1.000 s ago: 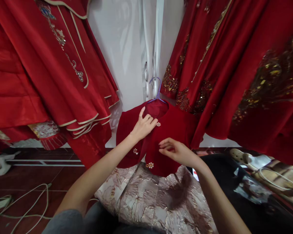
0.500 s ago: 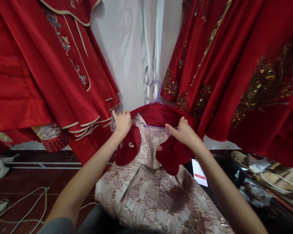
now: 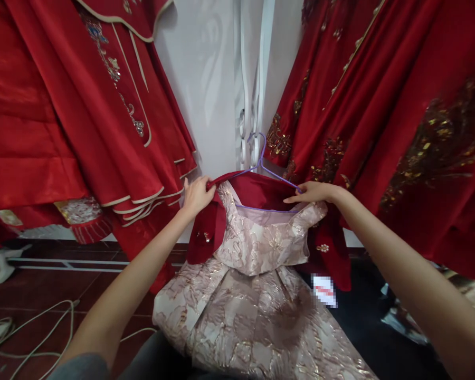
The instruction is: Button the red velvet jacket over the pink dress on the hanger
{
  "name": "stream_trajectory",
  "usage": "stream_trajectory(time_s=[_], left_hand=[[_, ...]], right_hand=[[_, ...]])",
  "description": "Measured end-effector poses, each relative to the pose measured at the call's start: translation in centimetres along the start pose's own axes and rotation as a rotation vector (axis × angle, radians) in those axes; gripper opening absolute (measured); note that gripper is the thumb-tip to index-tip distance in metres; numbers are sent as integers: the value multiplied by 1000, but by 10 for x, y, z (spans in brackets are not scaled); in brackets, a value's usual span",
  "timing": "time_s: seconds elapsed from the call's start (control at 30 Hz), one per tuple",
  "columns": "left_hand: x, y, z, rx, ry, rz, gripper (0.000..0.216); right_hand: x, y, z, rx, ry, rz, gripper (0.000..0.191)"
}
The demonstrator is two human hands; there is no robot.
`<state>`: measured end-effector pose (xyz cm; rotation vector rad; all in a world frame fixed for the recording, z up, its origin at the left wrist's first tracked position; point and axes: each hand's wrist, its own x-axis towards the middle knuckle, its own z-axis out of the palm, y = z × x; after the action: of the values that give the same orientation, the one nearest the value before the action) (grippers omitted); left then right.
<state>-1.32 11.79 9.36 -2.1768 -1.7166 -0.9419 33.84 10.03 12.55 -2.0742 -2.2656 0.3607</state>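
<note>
A pale pink and gold brocade dress (image 3: 257, 306) hangs on a thin purple hanger (image 3: 262, 153), its skirt spreading toward me. Behind the dress's bodice lies a dark red jacket (image 3: 253, 190) with small jewelled flower ornaments on its front panels. My left hand (image 3: 200, 194) is closed on the jacket's edge at the left shoulder. At the other shoulder my right hand (image 3: 314, 192) is closed around the right end of the hanger, above the dress strap. The right jacket panel (image 3: 332, 258) hangs down beside the bodice.
Red embroidered gowns (image 3: 103, 105) hang at left, and red gowns with gold sequins (image 3: 399, 105) at right. White carved panels (image 3: 217, 79) stand behind. Pale cables (image 3: 69, 322) and a white metal bar (image 3: 91, 264) are on the left floor. A blurred-out phone-like item (image 3: 323, 289) lies right of the skirt.
The right jacket panel has moved outward off the bodice, uncovering the right strap and more of the hanger. My right hand has moved slightly up and right; my left hand keeps its hold.
</note>
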Motion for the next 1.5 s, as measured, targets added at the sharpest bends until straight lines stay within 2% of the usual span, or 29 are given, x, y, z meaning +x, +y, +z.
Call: stream_trajectory(time_s=[0.1,0.2,0.3,0.37,0.47,0.53,0.6,0.67,0.7,0.73,0.77,0.8,0.83,0.97,1.03,1.1,1.2,1.3,1.37,1.43,1.5], left_hand=[[7,-12,6,-7,-72,-98,35],[15,-22,9,71,-156,-274,46],[19,-37,6,206,-302,-431,53],[19,-50,1,241,-397,-453,51],[11,-64,-16,250,-516,-436,42],[4,-65,-35,236,-653,-348,34],[-4,-56,-56,143,-919,-163,31],[-9,-40,-75,-83,-1251,5,35],[-10,-31,-81,-197,-1349,44,37],[-10,-23,-85,-287,-1391,68,39],[-8,-17,-85,-351,-1371,81,40],[-5,-13,-82,-385,-1290,99,41],[-1,-11,-76,-392,-1159,121,41],[14,-18,-35,-199,-457,205,44],[16,-23,-17,-104,-296,228,52],[13,-24,-8,-55,-291,231,54],[5,-19,-8,33,-294,200,49],[1,-14,-14,132,-247,173,45],[0,-14,-17,167,-239,164,44],[0,-15,-19,187,-220,152,43],[0,-15,-20,199,-199,141,43]], right_hand=[[-2,1,-1,48,126,5,39],[-4,-3,-1,124,282,-68,24],[-10,-6,-1,131,302,-134,21],[-13,-8,-2,146,279,-124,21],[-15,-10,-3,190,233,-105,22],[-14,-12,-4,199,212,-86,23],[-12,-13,-4,205,205,-63,24],[-11,-13,-3,226,199,-53,25],[-11,-13,-3,234,202,-49,26],[-12,-13,-3,229,215,-50,27],[-13,-13,-2,207,240,-54,28],[-15,-14,-2,168,272,-61,29],[-17,-14,-2,119,308,-70,29],[-28,-10,-2,-33,385,-52,37],[-33,-2,1,-89,399,5,44],[-37,10,4,-152,399,76,49],[-41,26,12,-185,357,148,41],[-42,34,20,-150,306,120,31],[-39,35,24,-133,361,72,33],[-34,35,27,-116,469,6,42],[-26,35,30,-98,522,-43,51]])
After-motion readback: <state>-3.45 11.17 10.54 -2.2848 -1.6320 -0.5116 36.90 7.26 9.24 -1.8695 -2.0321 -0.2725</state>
